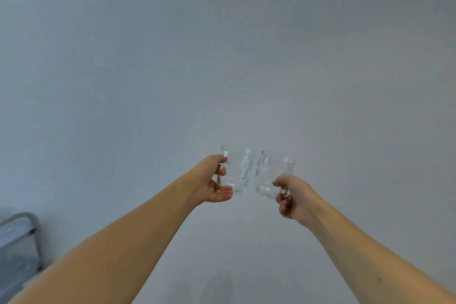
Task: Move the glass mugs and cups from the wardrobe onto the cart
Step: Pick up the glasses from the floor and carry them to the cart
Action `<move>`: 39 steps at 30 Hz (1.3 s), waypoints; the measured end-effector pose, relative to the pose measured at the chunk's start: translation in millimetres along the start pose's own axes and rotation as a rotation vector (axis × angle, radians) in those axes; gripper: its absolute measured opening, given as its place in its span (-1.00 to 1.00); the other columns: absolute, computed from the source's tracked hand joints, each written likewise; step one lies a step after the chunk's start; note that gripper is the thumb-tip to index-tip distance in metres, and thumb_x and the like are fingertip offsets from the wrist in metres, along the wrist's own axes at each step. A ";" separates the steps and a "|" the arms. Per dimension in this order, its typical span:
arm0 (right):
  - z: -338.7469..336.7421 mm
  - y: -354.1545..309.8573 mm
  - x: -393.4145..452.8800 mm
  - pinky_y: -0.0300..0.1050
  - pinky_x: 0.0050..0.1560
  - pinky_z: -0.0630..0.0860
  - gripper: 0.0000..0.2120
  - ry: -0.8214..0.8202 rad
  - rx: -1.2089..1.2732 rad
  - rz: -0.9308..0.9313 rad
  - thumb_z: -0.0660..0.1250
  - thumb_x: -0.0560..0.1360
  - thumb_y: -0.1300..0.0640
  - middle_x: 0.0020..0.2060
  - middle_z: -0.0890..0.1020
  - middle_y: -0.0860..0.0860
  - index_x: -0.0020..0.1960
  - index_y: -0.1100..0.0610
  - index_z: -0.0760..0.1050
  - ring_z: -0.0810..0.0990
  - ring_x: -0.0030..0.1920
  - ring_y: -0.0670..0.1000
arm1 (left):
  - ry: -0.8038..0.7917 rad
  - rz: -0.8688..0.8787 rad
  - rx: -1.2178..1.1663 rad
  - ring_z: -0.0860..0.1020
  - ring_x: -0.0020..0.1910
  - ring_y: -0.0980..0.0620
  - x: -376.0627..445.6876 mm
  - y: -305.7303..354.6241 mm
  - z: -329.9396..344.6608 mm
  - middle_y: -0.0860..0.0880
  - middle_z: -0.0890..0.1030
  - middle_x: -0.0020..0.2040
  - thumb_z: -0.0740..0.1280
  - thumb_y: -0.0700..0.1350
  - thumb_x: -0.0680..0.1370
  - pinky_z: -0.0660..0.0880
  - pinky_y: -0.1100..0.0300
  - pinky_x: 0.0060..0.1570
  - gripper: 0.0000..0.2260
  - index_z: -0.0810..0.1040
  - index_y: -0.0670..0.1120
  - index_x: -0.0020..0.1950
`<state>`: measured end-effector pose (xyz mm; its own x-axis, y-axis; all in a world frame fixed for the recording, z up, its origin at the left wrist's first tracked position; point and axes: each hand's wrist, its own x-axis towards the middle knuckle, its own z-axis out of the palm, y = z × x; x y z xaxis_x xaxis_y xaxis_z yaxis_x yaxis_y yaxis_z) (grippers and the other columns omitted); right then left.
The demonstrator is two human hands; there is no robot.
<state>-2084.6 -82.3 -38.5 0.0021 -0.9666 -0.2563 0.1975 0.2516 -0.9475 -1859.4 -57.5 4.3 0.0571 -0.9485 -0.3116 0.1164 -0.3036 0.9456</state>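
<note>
Showing at the far lower left edge is a grey metal frame with a rounded corner (29, 219), blurred — what it belongs to cannot be told. Right of it, the bare left forearm reaches up and forward to the left hand (212, 180), whose fingers are curled through the handle of a clear glass mug (238, 171); the thumb rests near the rim and the lower fingers spread under the mug's base. That left mug is upright, tall and straight-sided, see-through with bright vertical glints on its wall and a thick bottom. Just beside it, nearly touching at the sides, is a second clear glass mug (272, 175), of the same look but tilted a little, its rim leaning to the left. The right hand (293, 197) grips it by the handle, fingers wrapped round and knuckles toward the camera, with the right forearm running down to the lower right corner. Both mugs are held up in the air in front of a plain pale grey-blue wall (222, 57) — neither rests on any surface. Faint soft shadows lie low on the wall between the two arms.
</note>
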 end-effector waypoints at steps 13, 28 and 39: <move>278.1 89.9 75.2 -0.28 -0.55 0.27 -0.82 -0.399 -0.211 0.161 0.43 0.39 0.24 -0.38 0.44 0.08 -0.13 0.15 0.42 0.25 -0.58 -0.07 | 0.432 -0.088 -0.232 0.64 -0.14 -0.23 -0.3 -42.0 -263.4 -0.39 0.58 0.07 0.33 0.07 0.56 0.65 0.03 -0.17 -0.70 0.44 -0.12 -0.22; 559.9 159.3 155.4 -0.27 -0.52 0.28 -0.87 -0.775 -0.417 0.285 0.42 0.41 0.24 -0.34 0.42 0.09 -0.11 0.19 0.49 0.25 -0.55 -0.06 | 0.887 -0.129 -0.463 0.60 -0.15 -0.20 26.1 -33.3 -494.9 -0.32 0.57 -0.04 0.27 0.08 0.61 0.61 0.01 -0.15 -0.72 0.45 -0.14 -0.01; 723.2 231.2 112.3 -0.30 -0.56 0.25 -0.95 -0.960 -0.538 0.382 0.40 0.48 0.22 -0.44 0.42 0.06 -0.07 0.18 0.55 0.26 -0.59 -0.11 | 1.087 -0.170 -0.537 0.62 -0.16 -0.18 -15.0 -61.2 -641.6 -0.30 0.61 -0.06 0.26 0.11 0.58 0.63 0.06 -0.21 -0.71 0.48 -0.13 -0.02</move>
<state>-1329.7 -167.8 -147.9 0.7589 -0.4049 -0.5100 -0.4168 0.2998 -0.8582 -1231.3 33.3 -108.7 0.7698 -0.2529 -0.5861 0.5826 -0.0969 0.8070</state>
